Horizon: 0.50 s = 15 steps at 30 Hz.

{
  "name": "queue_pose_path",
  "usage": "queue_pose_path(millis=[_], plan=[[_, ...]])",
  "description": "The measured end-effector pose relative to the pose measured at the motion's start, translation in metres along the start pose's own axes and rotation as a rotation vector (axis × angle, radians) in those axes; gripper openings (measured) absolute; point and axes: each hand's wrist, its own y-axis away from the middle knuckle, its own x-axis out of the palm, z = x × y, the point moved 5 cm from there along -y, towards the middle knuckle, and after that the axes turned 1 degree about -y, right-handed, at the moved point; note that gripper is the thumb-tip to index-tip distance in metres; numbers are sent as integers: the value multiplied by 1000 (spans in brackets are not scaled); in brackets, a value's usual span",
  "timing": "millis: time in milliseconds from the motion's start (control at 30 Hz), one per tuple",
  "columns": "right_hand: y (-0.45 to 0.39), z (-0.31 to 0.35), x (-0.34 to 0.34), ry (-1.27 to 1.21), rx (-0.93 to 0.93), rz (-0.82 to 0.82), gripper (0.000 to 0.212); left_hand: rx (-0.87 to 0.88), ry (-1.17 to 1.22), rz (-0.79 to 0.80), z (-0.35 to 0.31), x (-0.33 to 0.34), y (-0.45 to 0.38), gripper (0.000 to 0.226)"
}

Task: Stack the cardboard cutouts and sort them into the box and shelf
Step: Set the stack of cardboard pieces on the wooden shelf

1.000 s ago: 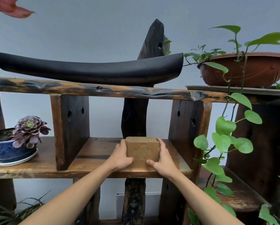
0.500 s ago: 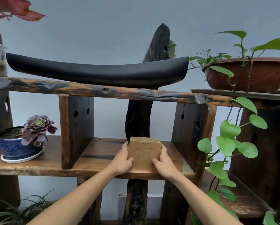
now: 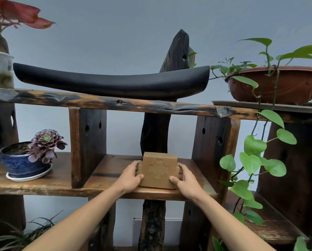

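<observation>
On the wooden shelf [image 3: 113,171], both hands clasp the upright cardboard stack [image 3: 158,172]

I see a plain grey-blue wall [image 3: 115,33] behind everything, evenly lit; a long curved black piece [image 3: 111,84] lies on the top beam; a purple succulent in a blue pot [image 3: 21,165] sits at left; a brown planter [image 3: 285,87] (trailing green vines) sits upper right.
</observation>
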Motion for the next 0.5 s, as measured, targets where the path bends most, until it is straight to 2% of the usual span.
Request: queue_pose_path(millis=[367,500], plan=[[9,23,30,-93,-89,47,61,-36,70,-80,23,-32,32,50],[15,27,47,-186,-104,26,56,-78,174,-110,36,-48,45,49]])
